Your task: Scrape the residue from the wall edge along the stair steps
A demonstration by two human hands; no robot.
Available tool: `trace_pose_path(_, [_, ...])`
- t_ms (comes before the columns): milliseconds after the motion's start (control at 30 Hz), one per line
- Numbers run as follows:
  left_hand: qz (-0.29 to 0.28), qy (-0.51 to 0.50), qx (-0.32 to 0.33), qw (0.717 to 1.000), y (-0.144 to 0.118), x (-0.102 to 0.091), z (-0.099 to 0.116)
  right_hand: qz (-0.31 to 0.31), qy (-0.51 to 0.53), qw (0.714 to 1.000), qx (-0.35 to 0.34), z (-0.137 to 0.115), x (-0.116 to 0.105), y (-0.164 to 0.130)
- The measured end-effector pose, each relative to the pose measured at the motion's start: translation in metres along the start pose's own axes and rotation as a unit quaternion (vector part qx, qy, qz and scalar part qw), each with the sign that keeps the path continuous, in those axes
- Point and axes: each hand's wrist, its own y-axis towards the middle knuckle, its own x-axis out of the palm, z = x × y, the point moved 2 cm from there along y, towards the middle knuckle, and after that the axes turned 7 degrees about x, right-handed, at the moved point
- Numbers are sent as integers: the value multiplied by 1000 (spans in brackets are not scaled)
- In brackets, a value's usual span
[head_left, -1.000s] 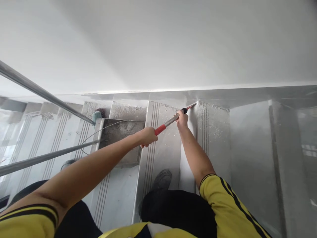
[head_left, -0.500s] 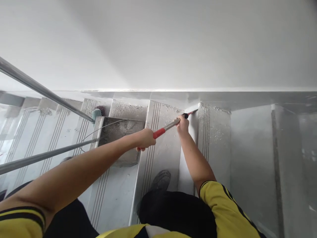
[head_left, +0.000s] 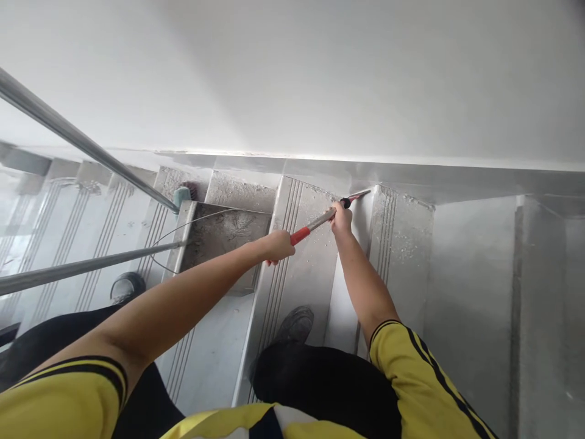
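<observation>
My left hand (head_left: 278,245) is closed around the red grip of a long-handled scraper (head_left: 320,222). Farther along the shaft, my right hand (head_left: 341,218) wraps it just below the black collar. The scraper's thin red-and-dark head points up to the right, at the corner where a stair riser meets the wall skirting; whether its edge touches is too small to tell. Gritty debris lies on the step (head_left: 315,228) under the shaft and on the higher step (head_left: 406,244). Left of my left hand is a metal dustpan (head_left: 228,235) with grey dirt in it.
Two metal poles (head_left: 91,146) slant in from the left toward the dustpan. A green brush head (head_left: 183,195) rests beside it near the wall. A thin wire loops by the pan. My shoes (head_left: 296,324) stand on different steps; a white wall (head_left: 320,79) runs along the far side.
Both hands and the scraper appear slightly higher and farther right in view, still gripped the same way. The camera has tilted a little, and my left-side shoe shows more.
</observation>
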Motion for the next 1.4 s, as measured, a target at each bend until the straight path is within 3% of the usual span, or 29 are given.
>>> trace_pose_path(200, [-15, -22, -5, 1000, 11, 53, -32, -15, -1, 1000, 23, 48, -29, -3])
trace_pose_path(400, [20, -10, 12, 1000, 38, 45, -30, 2, -18, 1000, -14, 32, -11, 21])
trace_pose_path(567, [1, -24, 21, 999, 31, 60, -39, 22, -57, 998, -17, 48, -24, 11])
trace_pose_path(733, [18, -37, 29, 999, 50, 57, -44, 35, -108, 993, -24, 38, -15, 21])
trace_pose_path(967, [2, -69, 31, 997, 36, 100, -56, 41, -131, 990, -23, 62, -37, -15])
trace_pose_path(1200, [24, -68, 46, 996, 75, 70, -49, 55, -193, 978, -54, 31, -10, 21])
trace_pose_path(1400, [0, -73, 39, 997, 47, 111, -64, 48, -158, 985, -44, 71, -45, -13])
